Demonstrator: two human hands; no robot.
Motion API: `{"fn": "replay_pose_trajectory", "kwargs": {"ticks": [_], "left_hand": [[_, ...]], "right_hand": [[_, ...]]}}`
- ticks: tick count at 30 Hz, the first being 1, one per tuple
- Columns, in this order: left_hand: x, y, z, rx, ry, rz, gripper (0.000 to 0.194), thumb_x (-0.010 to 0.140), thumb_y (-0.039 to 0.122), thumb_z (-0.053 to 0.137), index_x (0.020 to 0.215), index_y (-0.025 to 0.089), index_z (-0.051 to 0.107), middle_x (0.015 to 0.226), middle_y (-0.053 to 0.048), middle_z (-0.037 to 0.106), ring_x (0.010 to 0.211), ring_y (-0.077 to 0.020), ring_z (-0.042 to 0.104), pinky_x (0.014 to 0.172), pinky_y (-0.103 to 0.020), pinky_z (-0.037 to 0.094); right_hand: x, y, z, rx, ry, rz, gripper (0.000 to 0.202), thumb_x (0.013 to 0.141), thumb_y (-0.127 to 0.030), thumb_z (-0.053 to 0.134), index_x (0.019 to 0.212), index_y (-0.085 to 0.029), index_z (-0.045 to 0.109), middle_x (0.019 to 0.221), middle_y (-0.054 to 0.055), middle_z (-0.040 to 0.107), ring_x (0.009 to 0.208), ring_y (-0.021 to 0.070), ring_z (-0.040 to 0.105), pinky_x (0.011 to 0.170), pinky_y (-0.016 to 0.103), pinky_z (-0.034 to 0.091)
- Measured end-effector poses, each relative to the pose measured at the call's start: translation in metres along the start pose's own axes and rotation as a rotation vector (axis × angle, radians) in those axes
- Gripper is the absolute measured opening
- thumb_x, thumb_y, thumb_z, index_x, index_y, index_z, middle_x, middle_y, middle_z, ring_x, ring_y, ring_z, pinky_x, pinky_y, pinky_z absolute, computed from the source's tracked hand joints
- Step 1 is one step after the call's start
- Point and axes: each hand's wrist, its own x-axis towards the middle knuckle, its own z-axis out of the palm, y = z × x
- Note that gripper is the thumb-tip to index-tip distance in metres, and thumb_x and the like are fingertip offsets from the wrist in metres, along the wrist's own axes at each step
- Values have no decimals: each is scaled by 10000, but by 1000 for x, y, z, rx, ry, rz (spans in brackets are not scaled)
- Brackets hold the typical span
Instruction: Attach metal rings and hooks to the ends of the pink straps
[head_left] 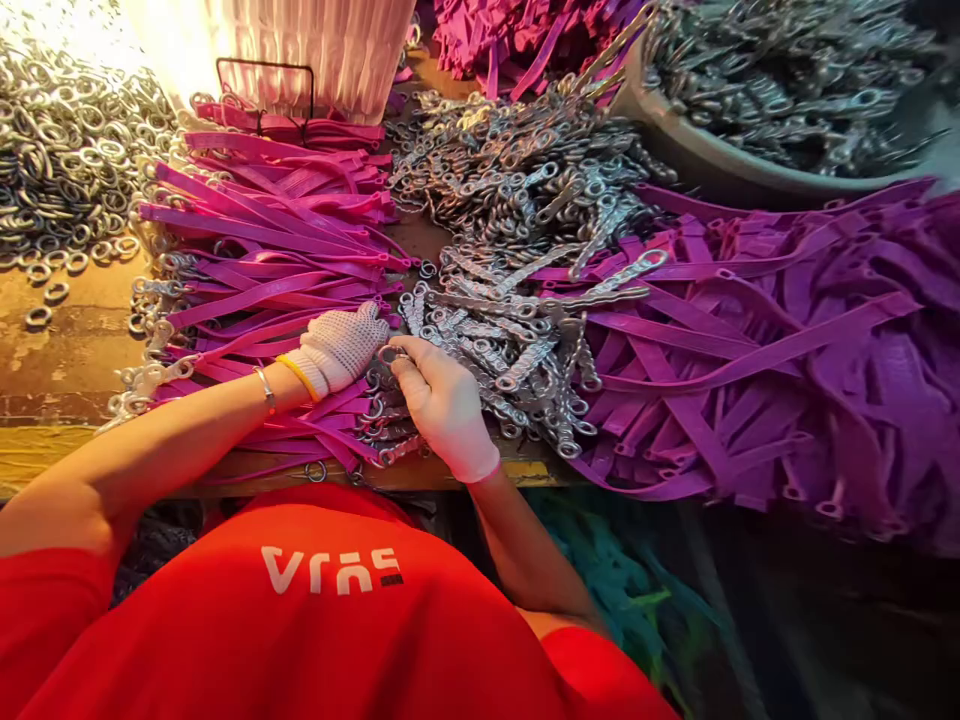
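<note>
My left hand (343, 345), in a white dotted knit glove with a yellow cuff edge, has its fingers curled closed over the ends of the pink straps. What it grips is hidden beneath the fingers. Close beside it, my right hand (444, 405), in a smooth white glove, pinches a small metal ring (390, 352) between thumb and fingers. Under and left of my left hand lie many pink straps (262, 290) with metal links at their left ends. Twisted metal links (480, 345) are heaped just right of my right hand.
Loose metal rings (82, 170) pile up at the left on the wooden table (67, 370). Purple straps (750, 350) cover the right side. A tub (750, 170) of metal links stands at back right. A ribbed translucent sheet (300, 50) and a black wire frame (266, 64) stand behind the straps.
</note>
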Motion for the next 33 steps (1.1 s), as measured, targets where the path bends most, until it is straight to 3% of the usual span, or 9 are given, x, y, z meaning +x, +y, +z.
{"fn": "replay_pose_trajectory", "kwargs": {"ticks": [4,6,8,11,14,17,25,28,33], "left_hand": [[-27,-12,-16,-126,103,182,238,908,202,538,1069,123,694,1033,-144,710,911,-244,687,787,-316,503],[-50,-26,-21,-380,43,219,241,931,245,518,1069,151,692,891,-70,710,703,-156,644,649,-243,486],[-75,-38,-23,-702,-71,184,257,943,311,520,1086,164,675,786,-20,679,521,-99,539,510,-207,433],[-103,-48,-17,-1025,-170,54,295,931,436,573,962,156,662,642,17,602,421,-69,426,404,-187,341],[-116,-50,-6,-1202,-159,-84,401,926,556,562,834,168,607,533,42,503,385,-69,351,354,-193,257],[-119,-51,-1,-1310,-87,-114,403,926,543,568,758,178,537,538,46,461,410,-72,349,372,-196,261],[-124,-55,-3,-1019,82,-29,340,942,472,555,798,166,585,533,44,507,440,-92,420,411,-205,304],[-127,-57,-1,-880,91,62,343,964,450,511,797,164,601,577,32,553,494,-102,472,477,-210,348],[-128,-67,15,-457,128,236,136,879,229,532,877,163,652,784,-40,682,680,-166,592,616,-251,393]], "right_hand": [[-6,-4,-5,-48,58,-106,303,1018,-277,464,1241,-184,648,1178,98,734,1090,215,682,970,320,515],[-11,-10,-7,-65,28,-133,316,1029,-272,448,1279,-188,623,1214,99,724,1105,207,682,960,305,518],[-14,-17,-6,-88,-12,-166,326,1039,-272,435,1302,-181,605,1207,102,725,1066,199,697,921,286,524],[-16,-29,-3,-157,-104,-222,345,1045,-256,408,1328,-162,583,1108,101,741,947,192,710,837,271,517],[-13,-43,1,-288,-231,-266,354,1026,-232,429,1343,-166,574,1002,82,735,863,190,691,742,260,475],[-10,-52,5,-414,-309,-278,347,1007,-215,459,1323,-169,595,960,80,718,802,187,660,677,262,415],[-12,-54,13,-420,-286,-266,342,997,-196,457,1315,-185,585,980,73,699,828,190,626,693,276,383],[-13,-58,14,-487,-313,-247,316,980,-193,471,1262,-199,613,934,63,688,774,189,603,645,285,354],[-13,-62,21,-592,-307,-238,289,986,-212,450,1197,-183,645,875,71,665,695,204,572,583,321,307]]}}
